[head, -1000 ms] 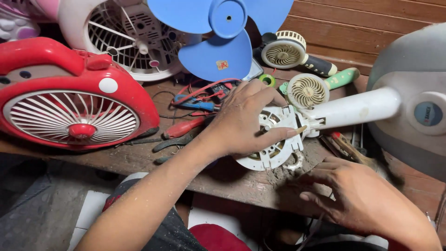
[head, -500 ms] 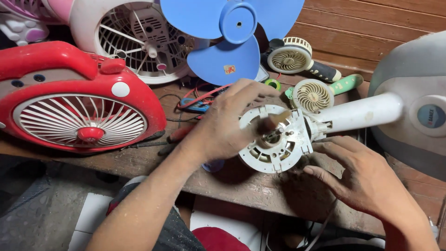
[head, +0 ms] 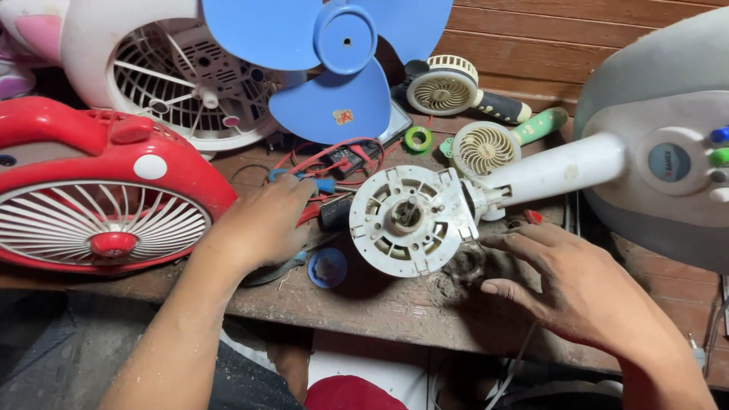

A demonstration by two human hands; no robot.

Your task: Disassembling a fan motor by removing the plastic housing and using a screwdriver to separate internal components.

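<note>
- A person's left hand (head: 262, 228) rests at the near middle of a worn wooden table (head: 395, 311), fingers curled over a blue-handled tool (head: 311, 184) among red wires (head: 334, 156); whether the grip has closed on the tool cannot be told, since the fingertips hide it.
- The right hand (head: 577, 285) lies palm-down on the table to the right, grip released and holding nothing, fingertips just beside a patch of dust and grit (head: 467, 269).
- Between the two hands sits a bare white fan motor housing (head: 406, 220), round and slotted, its short shaft facing up, joined to the white neck (head: 554, 171) of a grey fan base (head: 668, 152) lying on its side at the right.
- Judging from that, the strip-down looks well along: blade and guard are off the motor, while the housing itself appears unopened and its wiring untouched.
- A small blue cap (head: 328, 267) lies just in front of the housing, near the table edge.
- At the left stands a red fan (head: 99, 205) with white grille.
- Farther back, a blue three-blade propeller (head: 334, 53) stands over the wires, beside a white fan guard (head: 182, 83).
- Behind the housing lie two small handheld fans, one with a green handle (head: 493, 144), one with a dark handle (head: 452, 89), and a green tape roll (head: 418, 139).
- A plank wall (head: 531, 38) closes the scene.
</note>
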